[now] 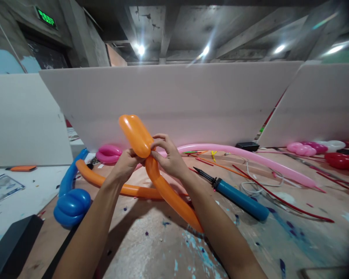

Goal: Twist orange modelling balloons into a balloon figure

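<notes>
An orange balloon (136,133) has folded, looped segments at its upper end and a long tail hanging down toward the right forearm. My left hand (128,164) is closed on the narrow twist below the folded segments. On the other side of that twist, my right hand (168,155) pinches the same balloon with thumb and fingers. Both hands are raised over the table, close together. Behind the tail lies another long orange length (133,190), curving to the left; where it ends is hidden.
Blue balloon (72,207) at left, magenta balloon (109,154) behind. A blue hand pump (241,199), long pink balloon (250,157) and uninflated red balloon (282,194) lie right. Red balloons (341,161) are far right. White panels (174,100) stand behind the paint-spotted table (133,248).
</notes>
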{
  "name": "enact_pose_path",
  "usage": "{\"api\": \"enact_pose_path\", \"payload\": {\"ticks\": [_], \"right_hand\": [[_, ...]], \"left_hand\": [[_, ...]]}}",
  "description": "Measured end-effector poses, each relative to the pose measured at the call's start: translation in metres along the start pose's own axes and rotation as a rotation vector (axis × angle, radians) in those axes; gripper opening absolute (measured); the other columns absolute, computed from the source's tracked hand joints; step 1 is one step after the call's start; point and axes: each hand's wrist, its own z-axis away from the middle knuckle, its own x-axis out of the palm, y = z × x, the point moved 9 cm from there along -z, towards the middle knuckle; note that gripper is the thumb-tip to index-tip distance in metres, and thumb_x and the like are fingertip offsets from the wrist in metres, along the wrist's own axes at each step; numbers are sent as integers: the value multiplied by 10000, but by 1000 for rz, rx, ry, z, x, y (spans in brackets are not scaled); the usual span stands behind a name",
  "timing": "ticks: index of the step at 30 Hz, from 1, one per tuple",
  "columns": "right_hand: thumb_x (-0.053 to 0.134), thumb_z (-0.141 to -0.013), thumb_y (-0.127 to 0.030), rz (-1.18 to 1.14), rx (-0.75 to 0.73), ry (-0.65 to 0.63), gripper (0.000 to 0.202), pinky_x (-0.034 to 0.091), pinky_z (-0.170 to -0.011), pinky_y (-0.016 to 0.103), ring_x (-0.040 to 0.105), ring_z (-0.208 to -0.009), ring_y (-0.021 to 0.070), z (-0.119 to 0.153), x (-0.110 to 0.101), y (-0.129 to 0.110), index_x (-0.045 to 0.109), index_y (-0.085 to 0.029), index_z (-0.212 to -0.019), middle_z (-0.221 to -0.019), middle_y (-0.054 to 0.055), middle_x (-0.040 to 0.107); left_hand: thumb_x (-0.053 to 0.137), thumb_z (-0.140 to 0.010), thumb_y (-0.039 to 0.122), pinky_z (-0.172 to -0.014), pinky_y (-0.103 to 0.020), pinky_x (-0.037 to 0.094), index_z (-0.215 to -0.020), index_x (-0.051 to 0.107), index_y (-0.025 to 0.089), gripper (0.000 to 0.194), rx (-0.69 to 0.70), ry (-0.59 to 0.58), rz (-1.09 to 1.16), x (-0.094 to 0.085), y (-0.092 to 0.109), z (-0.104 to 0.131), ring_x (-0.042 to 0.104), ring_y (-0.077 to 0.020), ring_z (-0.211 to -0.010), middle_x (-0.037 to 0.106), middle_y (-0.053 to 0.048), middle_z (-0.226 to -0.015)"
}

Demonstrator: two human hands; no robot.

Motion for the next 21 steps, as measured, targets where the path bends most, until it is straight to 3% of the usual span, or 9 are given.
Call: {"api": "enact_pose_path", "payload": {"ticks": [6, 10, 12, 16, 21], "right_hand": [[697, -786, -396, -448, 326, -150, 535, 558, -791, 357, 656, -831, 159, 5, 19, 31, 384, -250, -1195, -1018, 36, 637], [698, -774, -425, -470, 344, -231, 405, 536, -866, 352, 652, -910, 184, 5, 29, 27, 552, -184, -1065, -976, 54, 666], [685, -776, -422, -454, 335, -162, 349, 537, -851, 340, 646, -908, 188, 2, 28, 28, 579, -181, -1005, -957, 54, 668], [706, -729, -354, -414, 331, 103, 321, 543, -698, 297, 624, -803, 173, 2, 18, 37, 559, -196, -966, -925, 39, 648], [659, -736, -322, -343, 334, 82, 175, 498, -572, 262, 568, -656, 146, 3, 23, 37, 569, -177, -777, -721, 8, 592]], "left_hand": [[847, -596, 354, -628, -248, 468, -751, 748, 129, 291, -45, -68, 11, 7, 4, 4, 542, -114, -632, 648, -32, -678], [814, -641, 411, -635, -263, 457, -782, 726, 133, 324, -31, -109, 49, 14, 3, 5, 537, -121, -626, 639, -35, -698], [792, -660, 442, -600, -258, 434, -831, 704, 145, 354, 3, -97, 82, 17, 1, 3, 522, -120, -605, 627, -28, -705], [694, -754, 457, -538, -232, 380, -868, 624, 171, 316, 130, 36, 52, 15, 1, 1, 458, -103, -566, 556, 9, -680], [622, -804, 335, -551, -219, 378, -884, 573, 182, 179, 251, 155, -195, 9, 7, 2, 442, -102, -591, 534, 20, -712]]}}
